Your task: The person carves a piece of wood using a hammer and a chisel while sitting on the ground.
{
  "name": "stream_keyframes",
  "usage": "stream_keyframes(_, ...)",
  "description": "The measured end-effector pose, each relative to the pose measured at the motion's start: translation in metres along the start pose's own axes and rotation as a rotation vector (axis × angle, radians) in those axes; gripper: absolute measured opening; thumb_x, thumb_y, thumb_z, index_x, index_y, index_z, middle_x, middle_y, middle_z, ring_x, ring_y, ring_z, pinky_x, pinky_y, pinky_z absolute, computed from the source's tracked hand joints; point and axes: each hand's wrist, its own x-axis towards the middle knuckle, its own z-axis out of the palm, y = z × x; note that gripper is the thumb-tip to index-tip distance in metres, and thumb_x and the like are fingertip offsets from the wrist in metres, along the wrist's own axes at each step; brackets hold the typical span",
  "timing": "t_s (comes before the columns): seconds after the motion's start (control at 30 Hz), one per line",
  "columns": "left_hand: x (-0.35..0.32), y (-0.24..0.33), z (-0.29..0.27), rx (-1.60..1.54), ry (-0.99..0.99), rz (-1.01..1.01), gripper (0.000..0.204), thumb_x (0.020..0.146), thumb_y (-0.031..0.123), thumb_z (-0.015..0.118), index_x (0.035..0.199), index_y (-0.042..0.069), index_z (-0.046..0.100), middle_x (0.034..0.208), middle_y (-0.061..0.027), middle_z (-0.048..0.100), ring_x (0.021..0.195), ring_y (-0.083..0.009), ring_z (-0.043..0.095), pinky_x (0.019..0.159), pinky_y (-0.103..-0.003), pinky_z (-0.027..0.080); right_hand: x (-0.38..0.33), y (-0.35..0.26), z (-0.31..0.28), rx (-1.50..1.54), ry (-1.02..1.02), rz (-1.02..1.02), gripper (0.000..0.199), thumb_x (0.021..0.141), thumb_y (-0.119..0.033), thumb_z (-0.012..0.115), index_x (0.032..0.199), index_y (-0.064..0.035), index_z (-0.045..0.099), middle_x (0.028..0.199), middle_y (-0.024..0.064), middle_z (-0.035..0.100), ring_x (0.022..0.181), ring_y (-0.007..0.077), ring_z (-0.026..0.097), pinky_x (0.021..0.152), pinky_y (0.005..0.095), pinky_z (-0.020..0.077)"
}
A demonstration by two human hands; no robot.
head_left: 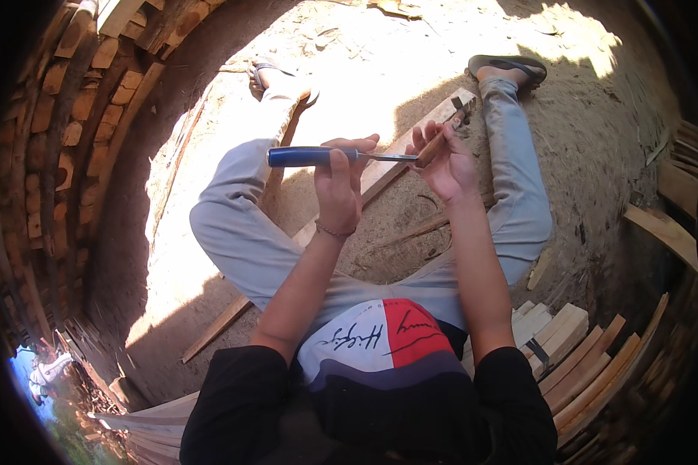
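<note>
My left hand (338,190) grips a chisel-like tool by its blue handle (301,157), fingers stretched over it and thumb below. Its metal shaft (388,156) points right, and the tip meets a small brown piece of wood (431,152). That piece is tilted, held between the thumb and fingers of my right hand (453,172). A small dark thing (459,116) shows just beyond the right fingertips; I cannot make out its kind. Beneath both hands a long pale wooden beam (381,177) lies slantwise on the ground between my legs.
My bent legs in pale jeans frame the work area, with a sandal (512,66) on the right foot. Stacked timber (70,136) rises at the left. More planks (558,337) lie close on my right. A narrow wood strip (217,329) rests on the dirt ground.
</note>
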Motion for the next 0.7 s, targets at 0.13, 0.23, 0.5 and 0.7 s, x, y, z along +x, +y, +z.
stream_keyframes(0.13,0.053,0.009,-0.033,-0.093,0.123,-0.078,0.009,0.097,0.013,0.05,0.104,0.008,0.053,0.085,-0.0046,0.058,0.085,-0.0209,0.062,0.086,-0.041,0.049,0.023,-0.043,-0.056,-0.136,-0.079,-0.11,0.019,0.102,-0.025,0.044,0.097,-0.0134,0.057,0.097,0.0001,0.061,0.091,0.0183,0.059,0.08,0.0434,0.0482)
stream_keyframes(0.23,0.073,-0.015,-0.054,-0.139,0.207,-0.17,0.008,0.094,0.014,0.054,0.101,0.009,0.053,0.075,-0.002,0.054,0.066,-0.0145,0.052,0.065,-0.033,0.044,0.022,-0.057,-0.079,-0.653,0.154,-0.141,0.019,0.101,-0.025,0.046,0.096,-0.0093,0.055,0.094,0.008,0.064,0.087,0.0281,0.062,0.075,0.0469,0.0479)
stream_keyframes(0.5,0.066,-0.07,-0.077,0.021,0.275,-0.338,0.022,0.093,0.031,0.058,0.087,0.011,0.051,0.068,0.001,0.048,0.06,-0.0098,0.047,0.059,-0.028,0.04,-0.014,-0.029,-0.074,-2.53,0.348,0.048,0.022,0.096,-0.022,0.045,0.106,-0.0024,0.044,0.091,0.0276,0.064,0.091,0.0475,0.06,0.078,0.0563,0.0452)
stream_keyframes(0.7,0.071,-0.051,-0.049,0.105,0.213,-0.266,0.015,0.088,0.022,0.062,0.086,0.011,0.052,0.07,0.0015,0.049,0.063,-0.0087,0.047,0.062,-0.029,0.04,-0.019,-0.017,-0.075,-2.551,0.385,0.107,0.02,0.094,-0.013,0.045,0.108,-0.0002,0.043,0.099,0.0278,0.064,0.098,0.0449,0.062,0.084,0.0535,0.0481)
